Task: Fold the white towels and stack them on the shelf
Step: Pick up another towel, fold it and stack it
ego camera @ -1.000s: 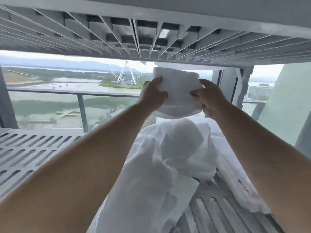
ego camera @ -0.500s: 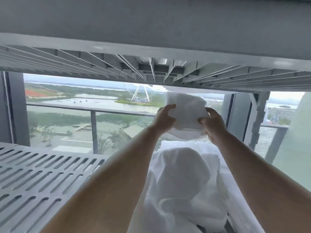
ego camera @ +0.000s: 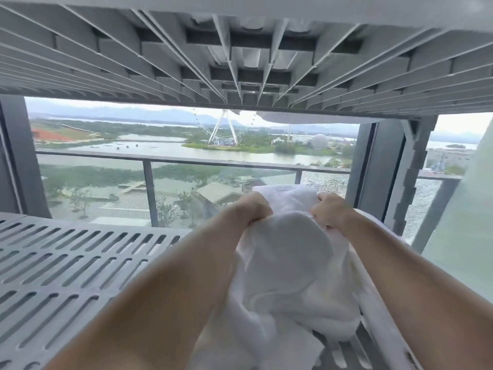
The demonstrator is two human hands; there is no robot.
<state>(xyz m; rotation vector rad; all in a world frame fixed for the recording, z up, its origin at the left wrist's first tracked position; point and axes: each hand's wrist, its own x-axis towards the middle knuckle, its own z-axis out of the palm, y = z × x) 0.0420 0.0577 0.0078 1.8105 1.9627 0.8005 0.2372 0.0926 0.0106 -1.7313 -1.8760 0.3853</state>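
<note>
Near the right edge of the shelf point(ego camera: 66, 257), the white towel point(ego camera: 288, 244) bunches between left hand point(ego camera: 252, 208) and right hand point(ego camera: 332, 210), both fists clenching it.

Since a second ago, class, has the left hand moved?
Yes. The left hand has dropped: it was level with the balcony railing, and now it lies below it, gripping the crumpled towel.

L hand point(ego camera: 252, 209) & R hand point(ego camera: 330, 212) bare; forearms point(ego camera: 160, 303) seem bare up to frame edge.
</note>
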